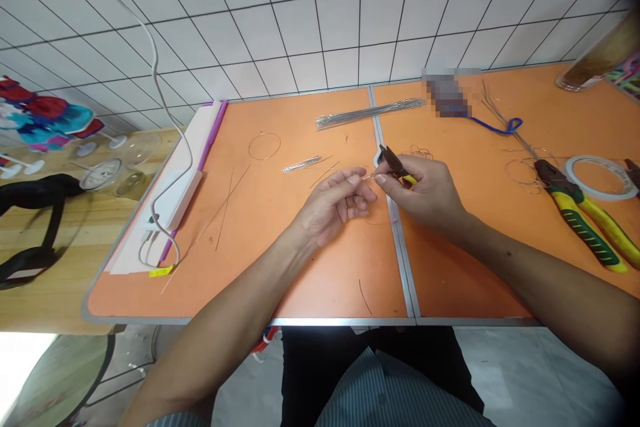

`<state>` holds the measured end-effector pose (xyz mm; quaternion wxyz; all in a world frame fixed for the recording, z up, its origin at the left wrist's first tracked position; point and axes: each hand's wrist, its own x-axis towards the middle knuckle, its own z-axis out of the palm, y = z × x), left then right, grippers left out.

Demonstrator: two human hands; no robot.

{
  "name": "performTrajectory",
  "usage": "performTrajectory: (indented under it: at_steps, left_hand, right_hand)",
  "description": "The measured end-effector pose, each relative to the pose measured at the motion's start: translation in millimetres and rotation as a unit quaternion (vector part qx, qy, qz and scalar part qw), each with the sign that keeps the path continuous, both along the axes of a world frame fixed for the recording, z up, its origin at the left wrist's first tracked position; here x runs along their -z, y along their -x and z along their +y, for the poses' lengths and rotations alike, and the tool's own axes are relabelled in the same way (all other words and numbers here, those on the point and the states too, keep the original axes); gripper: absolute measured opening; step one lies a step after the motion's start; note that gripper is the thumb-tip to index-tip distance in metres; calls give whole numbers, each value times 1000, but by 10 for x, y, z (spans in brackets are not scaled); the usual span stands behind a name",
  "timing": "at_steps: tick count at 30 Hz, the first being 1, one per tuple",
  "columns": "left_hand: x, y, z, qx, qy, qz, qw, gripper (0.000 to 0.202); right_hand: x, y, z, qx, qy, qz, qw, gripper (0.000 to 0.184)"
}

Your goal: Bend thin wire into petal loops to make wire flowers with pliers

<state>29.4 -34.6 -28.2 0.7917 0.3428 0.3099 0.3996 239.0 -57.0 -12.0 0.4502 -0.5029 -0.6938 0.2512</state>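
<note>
Over the orange table (pixel 310 273), near its metal centre seam, my two hands almost meet. My left hand (pixel 333 207) pinches a thin copper-coloured wire (pixel 369 177) between thumb and forefinger, its other fingers loosely curled. The wire's other end runs to the thumb tip of my right hand (pixel 430 190). That hand is closed around small pliers (pixel 394 161) with dark jaws and a yellow handle. Their jaws point up and away from the wire. A short bundle of silver wire pieces (pixel 302 165) lies beyond my left hand. Behind my right hand is some tangled copper wire (pixel 421 152).
A long bundle of silver wires (pixel 369 113) lies towards the tiled wall. At right are larger yellow-green pliers (pixel 575 203), a white tape roll (pixel 600 177) and a drink glass (pixel 597 57). Left are a wire ring (pixel 265 146), loose wires and a corded power strip (pixel 183 200).
</note>
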Motion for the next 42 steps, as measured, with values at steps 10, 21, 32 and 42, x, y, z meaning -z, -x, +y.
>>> performTrajectory:
  at_steps: [10, 21, 32, 42]
  left_hand:
    - [-55, -50, -69, -72, -123, 81, 986, 26]
    - [-74, -94, -81, -132, -147, 155, 968, 22]
    - [-185, -53, -92, -157, -99, 159, 970, 16]
    - [-275, -21, -71, -141, -52, 119, 981, 19]
  right_hand:
    - [28, 35, 20, -9, 7, 1, 1000, 13]
    - [-42, 55, -5, -32, 75, 26, 996, 14]
    - [-84, 1, 4, -62, 97, 12, 993, 39]
    - [-153, -126, 89, -16, 13, -241, 970, 40]
